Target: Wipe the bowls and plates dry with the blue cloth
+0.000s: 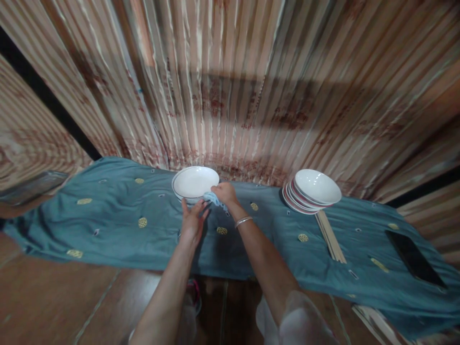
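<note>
A stack of white plates (194, 181) with thin dark rims sits on the blue-green cloth (118, 225). At the front of the stack, my left hand (193, 223) has its fingers spread, with the fingertips against the lower rims. My right hand (224, 192), with a silver bracelet on its wrist, is closed around a light blue rag (214, 198). The rag touches the right front edge of the stack. The palm side of my left hand is partly hidden.
To the right stands a pile of white bowls (316, 187) with red rims, close to a bundle of chopsticks (330, 237). A black phone (415, 258) lies at the far right. A clear tray (34, 187) is at the far left, and a striped curtain (223, 91) hangs behind.
</note>
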Motion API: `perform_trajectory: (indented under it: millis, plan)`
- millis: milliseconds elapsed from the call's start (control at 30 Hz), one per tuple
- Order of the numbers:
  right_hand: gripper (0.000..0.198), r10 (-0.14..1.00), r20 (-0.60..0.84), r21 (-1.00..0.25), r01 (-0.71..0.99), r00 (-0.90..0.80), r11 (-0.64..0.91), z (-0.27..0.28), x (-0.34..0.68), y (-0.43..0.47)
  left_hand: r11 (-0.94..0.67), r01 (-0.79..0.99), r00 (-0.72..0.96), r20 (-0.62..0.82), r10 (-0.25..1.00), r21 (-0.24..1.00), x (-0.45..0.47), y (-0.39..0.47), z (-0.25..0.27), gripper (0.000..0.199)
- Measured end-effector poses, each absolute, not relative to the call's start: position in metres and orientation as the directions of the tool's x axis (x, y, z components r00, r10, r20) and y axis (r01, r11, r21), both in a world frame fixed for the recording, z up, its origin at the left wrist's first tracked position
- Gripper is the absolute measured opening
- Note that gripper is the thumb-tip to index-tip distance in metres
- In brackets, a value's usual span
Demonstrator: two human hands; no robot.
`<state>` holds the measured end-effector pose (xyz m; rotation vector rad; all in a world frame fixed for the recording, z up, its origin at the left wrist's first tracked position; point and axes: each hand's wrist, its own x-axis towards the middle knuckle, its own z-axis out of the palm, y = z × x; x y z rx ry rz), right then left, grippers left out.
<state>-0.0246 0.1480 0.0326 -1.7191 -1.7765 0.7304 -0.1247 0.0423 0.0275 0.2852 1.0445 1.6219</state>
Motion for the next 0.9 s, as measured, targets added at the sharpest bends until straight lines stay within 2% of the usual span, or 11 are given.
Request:
perform_trajectory:
  millis: [267, 400, 500, 600, 700, 800, 900]
  plan:
    - [0.034, 0.996, 0.034, -0.878, 0.478, 0.081, -0.009, 0.026, -0.021, 0.125, -0.039, -0.646, -0.373, -0.271, 0.887, 0.762, -0.125, 0.037, 0.024, 0.057]
    - [0.035, 0.988, 0.092, -0.943, 0.329, 0.127, 0.046, 0.029, 0.003, 0.1, -0.093, -0.602, -0.39, -0.19, 0.901, 0.793, -0.118, 0.031, 0.024, 0.05]
    - [0.036, 0.977, 0.137, -0.98, 0.168, 0.161, 0.109, 0.026, 0.03, 0.076, -0.096, -0.582, -0.361, -0.15, 0.92, 0.807, -0.109, 0.025, 0.025, 0.042]
    - [0.04, 0.972, 0.095, -0.995, 0.055, 0.214, 0.085, 0.017, 0.056, 0.05, -0.032, -0.536, -0.281, -0.142, 0.949, 0.844, -0.099, 0.018, 0.021, 0.04]
    - [0.041, 0.967, 0.048, -0.998, 0.043, 0.248, 0.039, 0.005, 0.078, 0.028, 0.067, -0.523, -0.189, -0.192, 0.963, 0.85, -0.086, 0.01, 0.011, 0.043]
    - [0.044, 0.966, 0.031, -0.995, 0.104, 0.258, 0.004, -0.005, 0.099, 0.013, 0.167, -0.552, -0.108, -0.269, 0.957, 0.817, -0.072, 0.001, -0.001, 0.044]
    - [0.048, 0.982, -0.016, -0.978, 0.201, 0.186, -0.054, -0.009, 0.124, 0.003, 0.248, -0.56, -0.04, -0.325, 0.945, 0.791, -0.062, -0.005, -0.012, 0.04]
